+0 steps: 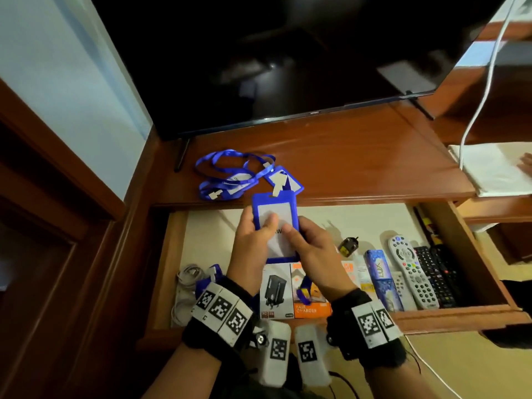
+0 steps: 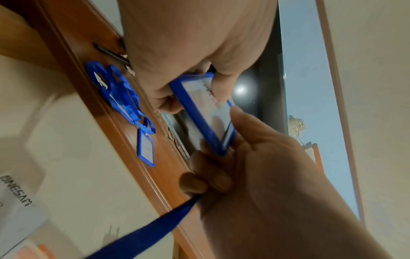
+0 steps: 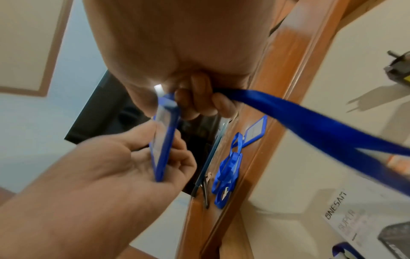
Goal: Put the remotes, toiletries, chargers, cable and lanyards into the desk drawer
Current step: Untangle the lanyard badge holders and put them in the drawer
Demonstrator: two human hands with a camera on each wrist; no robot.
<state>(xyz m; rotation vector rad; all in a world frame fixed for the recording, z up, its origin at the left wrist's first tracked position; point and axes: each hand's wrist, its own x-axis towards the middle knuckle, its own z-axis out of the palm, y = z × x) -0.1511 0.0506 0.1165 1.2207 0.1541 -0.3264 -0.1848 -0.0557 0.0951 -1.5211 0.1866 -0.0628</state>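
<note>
Over the open drawer [image 1: 172, 272] both hands hold one blue lanyard by its badge holder [image 1: 275, 210]. My left hand [image 1: 259, 231] pinches the holder's left side, thumb on the white card. My right hand [image 1: 305, 243] grips the lower right corner. In the wrist views the right hand's [image 3: 199, 103] curled fingers also clamp the blue strap [image 3: 310, 126], which trails down toward the drawer. The holder [image 2: 206, 112] sits between the left hand [image 2: 188, 78] and the right hand [image 2: 233, 157]. Two more blue lanyards [image 1: 230, 177] lie tangled on the desk top.
Inside the drawer lie a coiled white cable [image 1: 187, 286], two charger boxes [image 1: 293, 295], a black plug [image 1: 348, 246], a blue soap box [image 1: 381, 277], small toiletries [image 1: 364, 276] and several remotes [image 1: 411, 269]. A television [image 1: 288, 53] stands behind the desk top [image 1: 345, 156].
</note>
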